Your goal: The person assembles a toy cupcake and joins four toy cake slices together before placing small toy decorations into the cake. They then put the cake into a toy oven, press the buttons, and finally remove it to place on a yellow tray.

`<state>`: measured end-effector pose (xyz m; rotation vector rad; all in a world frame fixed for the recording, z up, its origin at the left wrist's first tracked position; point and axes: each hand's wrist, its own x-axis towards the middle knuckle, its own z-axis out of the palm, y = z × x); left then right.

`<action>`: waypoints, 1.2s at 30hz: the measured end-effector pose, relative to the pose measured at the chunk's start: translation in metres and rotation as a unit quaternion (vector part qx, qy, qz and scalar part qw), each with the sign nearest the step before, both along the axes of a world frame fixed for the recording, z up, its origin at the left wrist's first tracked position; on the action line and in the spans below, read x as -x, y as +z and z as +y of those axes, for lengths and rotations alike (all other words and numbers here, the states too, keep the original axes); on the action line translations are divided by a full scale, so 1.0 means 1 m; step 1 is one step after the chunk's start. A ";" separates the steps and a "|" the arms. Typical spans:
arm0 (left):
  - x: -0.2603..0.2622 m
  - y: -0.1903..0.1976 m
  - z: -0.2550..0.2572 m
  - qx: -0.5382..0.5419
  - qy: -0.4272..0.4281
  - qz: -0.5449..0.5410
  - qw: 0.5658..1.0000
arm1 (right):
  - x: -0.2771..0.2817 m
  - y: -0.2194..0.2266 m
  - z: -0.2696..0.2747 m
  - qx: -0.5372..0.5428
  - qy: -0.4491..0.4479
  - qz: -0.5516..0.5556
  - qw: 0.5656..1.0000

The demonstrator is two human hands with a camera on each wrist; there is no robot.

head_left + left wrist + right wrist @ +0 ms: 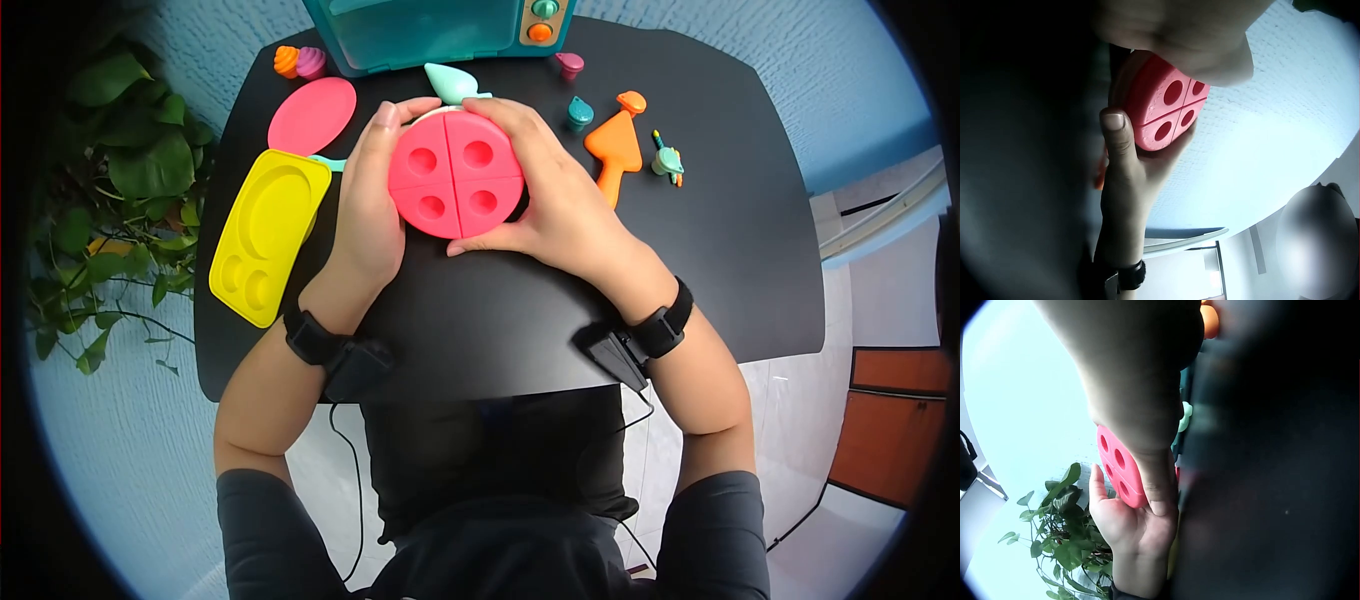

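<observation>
A round pink toy cake (457,172), divided into four wedges with a round hollow in each, is held between both hands over the table. The left hand (368,205) grips its left side, fingers reaching round the far edge. From the right, the right hand (560,190) wraps it, with fingers on the far rim and thumb at the near edge. In the left wrist view the right hand's thumb (1116,128) lies against the cake's side. The right wrist view shows the left palm (1129,525) against the cake. A mint-green pointed toy piece (452,84) lies just beyond.
Behind stands a teal toy oven (430,40). On the left are a yellow tray (290,215), a pink plate (312,115) and toy cupcakes (300,62). At right lie an orange toy cake server (614,145), small toppers (579,112) and a mint piece with candles (667,160).
</observation>
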<state>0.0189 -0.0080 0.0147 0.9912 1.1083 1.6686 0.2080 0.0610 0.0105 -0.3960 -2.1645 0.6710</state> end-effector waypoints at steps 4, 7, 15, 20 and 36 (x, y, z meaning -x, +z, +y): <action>0.005 0.006 -0.004 0.028 -0.090 -0.072 0.993 | 0.001 0.000 -0.002 -0.006 0.014 0.017 1.000; 0.004 0.010 -0.005 0.035 -0.108 -0.169 0.979 | 0.003 0.002 0.003 -0.033 0.028 0.039 0.998; 0.019 0.010 -0.011 0.109 -0.256 -0.330 0.902 | 0.007 -0.003 -0.001 -0.031 0.064 0.041 0.997; 0.018 0.009 -0.008 0.112 -0.228 -0.306 0.917 | 0.003 0.005 -0.003 -0.052 0.012 0.004 0.999; 0.014 0.002 -0.005 0.113 -0.227 -0.283 0.925 | 0.012 0.004 -0.015 -0.082 -0.008 0.030 0.996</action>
